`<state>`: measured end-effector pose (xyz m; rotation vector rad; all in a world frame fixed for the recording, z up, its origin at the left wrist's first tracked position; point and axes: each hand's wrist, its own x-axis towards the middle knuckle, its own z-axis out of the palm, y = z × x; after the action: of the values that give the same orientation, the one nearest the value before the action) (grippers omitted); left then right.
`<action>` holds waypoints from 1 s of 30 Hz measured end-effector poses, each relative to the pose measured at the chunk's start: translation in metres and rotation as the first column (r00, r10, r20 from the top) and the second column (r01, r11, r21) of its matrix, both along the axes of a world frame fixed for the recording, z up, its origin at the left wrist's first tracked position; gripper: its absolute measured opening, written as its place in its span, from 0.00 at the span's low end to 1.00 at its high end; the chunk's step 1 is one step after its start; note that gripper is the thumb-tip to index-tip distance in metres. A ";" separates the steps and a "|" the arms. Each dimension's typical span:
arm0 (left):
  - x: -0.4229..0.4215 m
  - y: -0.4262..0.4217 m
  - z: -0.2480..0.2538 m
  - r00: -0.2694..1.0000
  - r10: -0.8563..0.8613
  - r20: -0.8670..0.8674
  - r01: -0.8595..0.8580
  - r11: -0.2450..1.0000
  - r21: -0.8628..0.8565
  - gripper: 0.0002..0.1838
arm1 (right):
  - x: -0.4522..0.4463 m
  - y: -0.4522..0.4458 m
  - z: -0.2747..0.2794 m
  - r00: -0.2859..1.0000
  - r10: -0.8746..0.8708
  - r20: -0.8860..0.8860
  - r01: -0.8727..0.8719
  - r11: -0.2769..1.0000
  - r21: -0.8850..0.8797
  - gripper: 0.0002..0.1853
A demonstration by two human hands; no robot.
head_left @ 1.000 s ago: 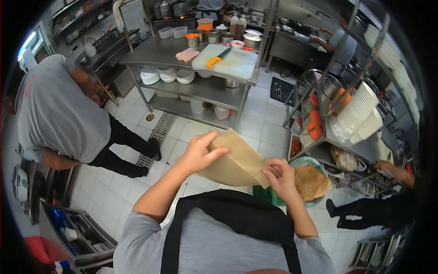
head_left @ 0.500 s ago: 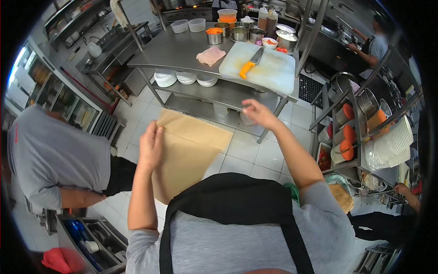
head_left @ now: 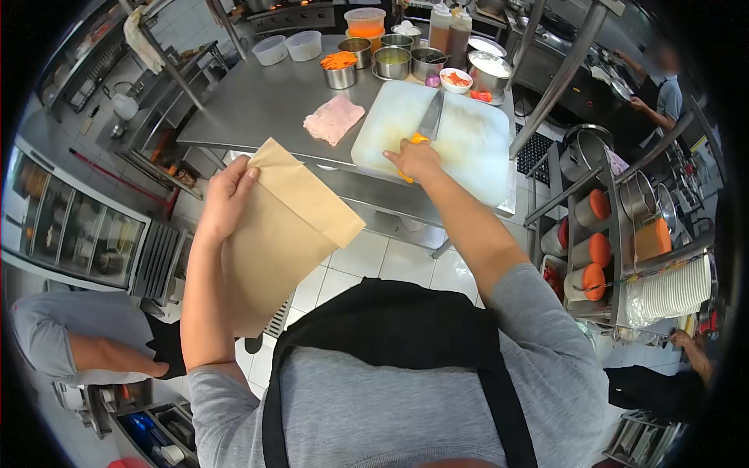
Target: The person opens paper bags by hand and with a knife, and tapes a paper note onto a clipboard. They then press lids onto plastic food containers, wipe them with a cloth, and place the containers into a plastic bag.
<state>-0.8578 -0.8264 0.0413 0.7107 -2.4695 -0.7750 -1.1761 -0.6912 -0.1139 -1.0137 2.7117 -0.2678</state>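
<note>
My left hand [head_left: 226, 199] pinches the upper left edge of a flat brown paper bag [head_left: 277, 242], which has a folded strip across its top and hangs in front of the table. At the cutting board, my right hand [head_left: 416, 160] is closed over the orange-yellow handle of a knife [head_left: 431, 117]. The blade lies on the white cutting board [head_left: 476, 152], pointing away from me. Left of the board, a flat pale pink piece of raw meat [head_left: 334, 119] rests on the steel table [head_left: 257, 117].
Metal pots [head_left: 392, 62], a tub of orange food [head_left: 365, 22], squeeze bottles [head_left: 459, 35] and a small white bowl [head_left: 456, 80] stand along the table's back. A shelf rack [head_left: 616, 257] is at right. One person [head_left: 86, 335] is at left; another [head_left: 667, 97] works at the far right.
My right hand has come forward from mid-air onto the knife handle. The paper bag has risen and tilted with my left hand. My view has moved closer to the table.
</note>
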 end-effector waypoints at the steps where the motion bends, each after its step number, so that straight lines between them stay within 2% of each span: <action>1: -0.009 -0.007 -0.004 1.000 -0.006 0.029 0.006 1.000 0.005 0.08 | -0.005 -0.002 -0.004 1.000 -0.001 0.012 0.001 1.000 0.026 0.26; 3: -0.030 -0.024 -0.009 0.997 -0.073 -0.013 0.074 0.993 0.090 0.08 | -0.015 -0.005 -0.012 0.999 -0.009 0.034 0.006 0.997 0.076 0.26; 6: -0.076 -0.051 0.001 0.978 -0.206 0.003 0.204 0.969 0.139 0.09 | -0.032 0.031 -0.017 0.985 -0.059 0.165 0.098 0.967 -0.237 0.27; 7: -0.096 -0.062 0.002 0.959 -0.283 0.006 0.279 0.950 0.142 0.09 | -0.031 0.053 -0.012 0.927 -0.064 0.370 0.230 0.875 -0.425 0.28; 8: -0.118 -0.073 0.002 0.933 -0.360 0.006 0.356 0.923 0.144 0.10 | -0.027 0.078 0.001 0.836 -0.022 0.549 0.388 0.730 -0.563 0.29; 9: -0.145 -0.078 0.001 0.904 -0.428 -0.001 0.424 0.896 0.133 0.10 | -0.017 0.102 0.019 0.779 0.015 0.627 0.477 0.635 -0.608 0.30; 10: -0.174 -0.077 -0.003 0.869 -0.495 -0.009 0.492 0.862 0.122 0.10 | -0.004 0.126 0.033 0.720 0.063 0.691 0.563 0.529 -0.635 0.31; 12: -0.239 -0.067 -0.021 0.803 -0.594 -0.042 0.592 0.787 0.175 0.11 | 0.019 0.169 0.041 0.683 0.084 0.726 0.643 0.402 -0.651 0.31; 14: -0.307 -0.054 -0.049 0.728 -0.685 0.010 0.685 0.728 0.032 0.15 | 0.035 0.217 0.023 0.613 0.122 0.781 0.699 0.378 -0.607 0.30; 16: -0.365 -0.038 -0.086 0.684 -0.729 0.029 0.721 0.681 0.125 0.16 | 0.071 0.244 0.031 0.563 0.044 0.825 0.775 0.319 -0.546 0.30; 18: -0.412 -0.032 -0.122 0.674 -0.689 0.265 0.697 0.712 0.080 0.17 | 0.102 0.271 0.028 0.617 -0.166 0.769 0.756 0.397 -0.521 0.29; 19: -0.422 -0.024 -0.128 0.660 -0.650 0.378 0.686 0.726 0.050 0.20 | 0.118 0.280 0.023 0.618 -0.191 0.763 0.766 0.365 -0.529 0.27; 20: -0.426 -0.016 -0.138 0.676 -0.643 0.361 0.703 0.709 -0.052 0.23 | 0.133 0.284 0.023 0.613 -0.365 0.701 0.782 0.406 -0.473 0.23; 22: -0.403 0.007 -0.139 0.710 -0.627 0.320 0.702 0.664 -0.256 0.31 | 0.158 0.295 0.008 0.728 -0.593 0.344 0.681 0.571 -0.458 0.19; 23: -0.395 0.018 -0.129 0.587 -0.681 0.438 0.803 0.558 -0.209 0.45 | 0.170 0.297 0.008 0.732 -0.604 0.317 0.675 0.575 -0.463 0.18; 26: -0.368 0.042 -0.130 0.323 -0.808 0.492 0.913 0.131 -0.385 0.44 | 0.199 0.305 0.004 0.791 -0.584 0.184 0.595 0.662 -0.456 0.17; 29: -0.366 0.053 -0.143 0.155 -0.918 0.364 0.906 -0.014 -0.422 0.36 | 0.218 0.314 -0.007 0.818 -0.569 0.088 0.562 0.757 -0.334 0.16; 30: -0.372 0.055 -0.148 0.141 -0.908 0.395 0.921 -0.025 -0.388 0.32 | 0.221 0.313 -0.009 0.817 -0.572 0.067 0.564 0.772 -0.294 0.16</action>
<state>-1.2297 -0.7718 -0.1063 -1.4396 -2.6941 -0.2543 -0.9548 -0.3781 -0.1225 -0.2029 2.9948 -0.8009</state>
